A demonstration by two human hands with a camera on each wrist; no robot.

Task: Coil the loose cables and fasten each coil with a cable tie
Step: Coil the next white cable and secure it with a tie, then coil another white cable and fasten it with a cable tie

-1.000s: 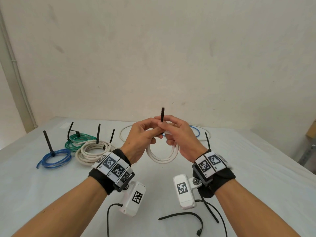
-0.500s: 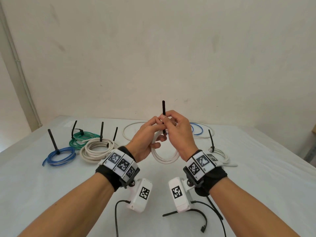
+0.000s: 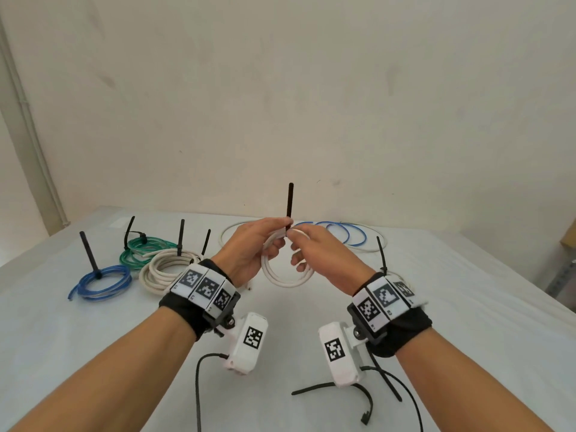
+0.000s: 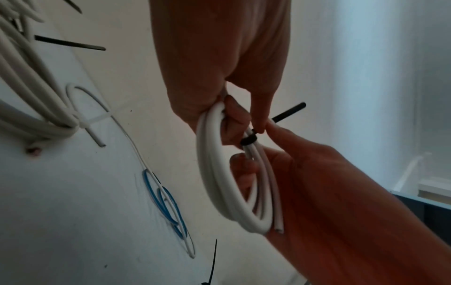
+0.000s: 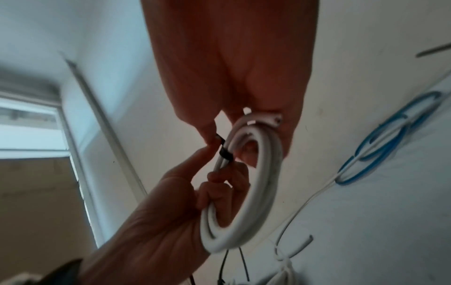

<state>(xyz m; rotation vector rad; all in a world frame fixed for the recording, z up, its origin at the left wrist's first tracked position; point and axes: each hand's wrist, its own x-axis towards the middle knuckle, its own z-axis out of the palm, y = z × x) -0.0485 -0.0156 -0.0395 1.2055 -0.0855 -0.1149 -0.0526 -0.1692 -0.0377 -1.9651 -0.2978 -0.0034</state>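
Observation:
I hold a small white cable coil (image 3: 286,277) up over the table between both hands. My left hand (image 3: 270,244) grips its upper left side, fingers curled through the loop (image 5: 225,183). My right hand (image 3: 296,249) pinches the black cable tie (image 4: 249,139) that wraps the coil's top, with one finger hooked inside the loop. The tie's tail (image 3: 290,202) stands straight up above my fingertips. In the left wrist view the coil (image 4: 219,183) hangs below the tie. The tie's head is partly hidden by fingers.
Tied blue (image 3: 103,280), green (image 3: 140,251) and beige (image 3: 165,266) coils lie at the left, tie tails upright. Loose white and blue cable (image 3: 343,235) lies at the back. Another tied white coil's tie (image 3: 381,260) shows behind my right wrist. Loose black ties (image 3: 330,388) lie near me.
My right fingers slid down off the tie's tail to its base, so more tail shows above the fingers. My wrists drew apart a little; the coil stays held up.

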